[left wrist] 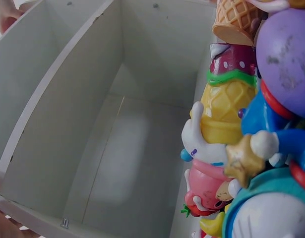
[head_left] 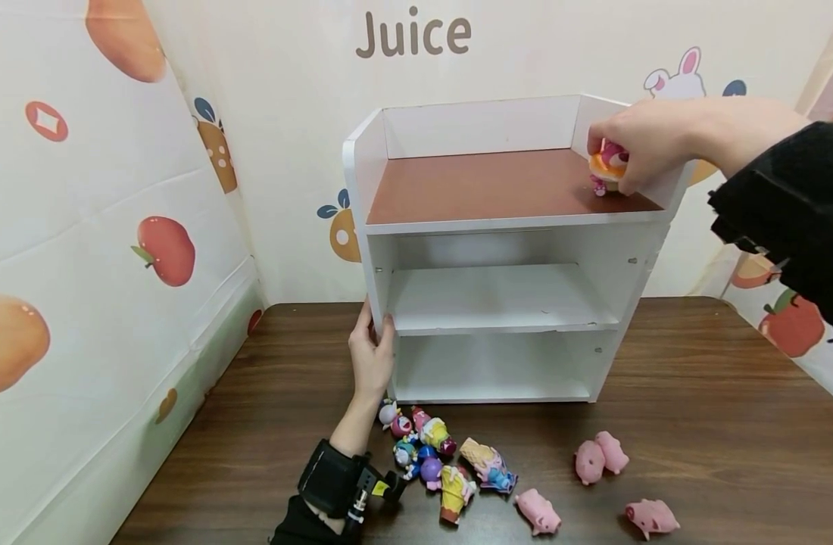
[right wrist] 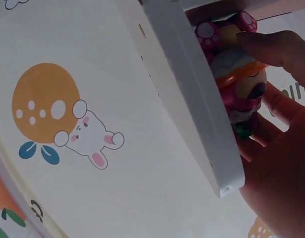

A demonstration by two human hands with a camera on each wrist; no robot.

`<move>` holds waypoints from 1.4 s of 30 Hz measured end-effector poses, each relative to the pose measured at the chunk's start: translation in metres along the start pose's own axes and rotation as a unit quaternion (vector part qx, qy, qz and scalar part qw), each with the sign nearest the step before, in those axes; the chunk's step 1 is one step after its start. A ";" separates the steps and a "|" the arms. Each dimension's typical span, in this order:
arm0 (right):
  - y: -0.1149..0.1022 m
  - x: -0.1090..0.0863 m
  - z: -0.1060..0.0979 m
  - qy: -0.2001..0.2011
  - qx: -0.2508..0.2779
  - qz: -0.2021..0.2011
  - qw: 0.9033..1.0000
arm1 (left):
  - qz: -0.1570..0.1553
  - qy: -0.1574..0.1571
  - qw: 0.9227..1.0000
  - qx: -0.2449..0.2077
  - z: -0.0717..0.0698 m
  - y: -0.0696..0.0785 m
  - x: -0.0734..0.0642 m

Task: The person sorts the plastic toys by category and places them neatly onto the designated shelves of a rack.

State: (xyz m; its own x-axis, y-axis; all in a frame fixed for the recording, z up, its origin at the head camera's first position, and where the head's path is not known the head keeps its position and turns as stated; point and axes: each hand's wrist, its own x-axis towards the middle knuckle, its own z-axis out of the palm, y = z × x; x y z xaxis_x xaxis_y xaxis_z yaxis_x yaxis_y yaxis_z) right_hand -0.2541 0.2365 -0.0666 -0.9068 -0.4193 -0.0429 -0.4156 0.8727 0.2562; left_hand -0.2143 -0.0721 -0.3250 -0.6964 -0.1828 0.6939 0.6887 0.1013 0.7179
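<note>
Pink figurine [head_left: 614, 157], half hidden by the right hand [head_left: 658, 140] pinching it tightly, is at the white shelf unit's [head_left: 498, 297] two o'clock, contact with the brown board [head_left: 485, 185] unclear, while the left hand [head_left: 373, 359] grips the eight-o'clock edge and "Juice" lettering [head_left: 413, 35] reads at eleven o'clock.

Head view: from above, forward-down; wrist views: close-up; all share white shelf [head_left: 505, 295].

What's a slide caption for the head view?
Left grip holds white shelf unit; right grip holds pink bear figurine at right end of brown top.
</note>
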 end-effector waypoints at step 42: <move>-0.010 -0.040 -0.003 0.180 -0.016 0.000 0.983 | -0.006 0.004 1.000 0.013 -0.002 0.008 0.001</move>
State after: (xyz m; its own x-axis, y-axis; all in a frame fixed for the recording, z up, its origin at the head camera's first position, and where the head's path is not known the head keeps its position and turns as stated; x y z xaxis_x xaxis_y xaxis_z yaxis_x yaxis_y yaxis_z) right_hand -0.2128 0.2436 -0.0648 -0.8207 -0.4855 0.3012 -0.4077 0.8670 0.2864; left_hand -0.2091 -0.0732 -0.3192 -0.7035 -0.1920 0.6842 0.6741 0.1243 0.7281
